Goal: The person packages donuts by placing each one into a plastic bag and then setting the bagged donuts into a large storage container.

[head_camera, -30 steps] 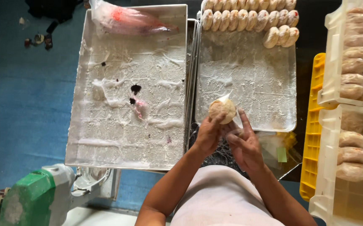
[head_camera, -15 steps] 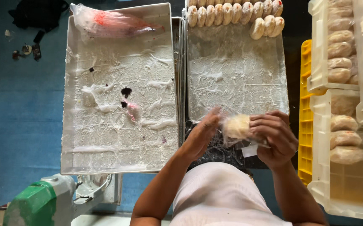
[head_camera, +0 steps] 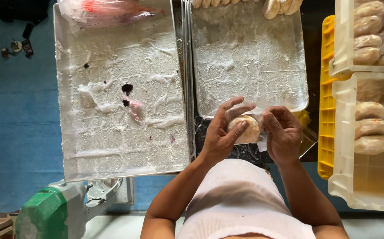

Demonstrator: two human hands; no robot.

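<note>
Both forearms are reaching forward from the torso, angling inward so the hands are meeting at the middle. The left hand (head_camera: 221,132) is cupping upward, its fingers (head_camera: 232,106) spreading and curling, thumb pressing in from below. The right hand (head_camera: 283,135) is facing it, knuckles up, fingers bending inward and pinching close to the left fingertips.

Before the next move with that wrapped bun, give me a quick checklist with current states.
1. Bun held by both hands: ok, left hand under it, right hand at its side.
2. Clear wrapper fully closed: cannot tell.
3. Bare floured space on the right tray: ok.
4. Left tray clean: not ok, dark stains.
5. Room in the white crate: cannot tell.
</note>
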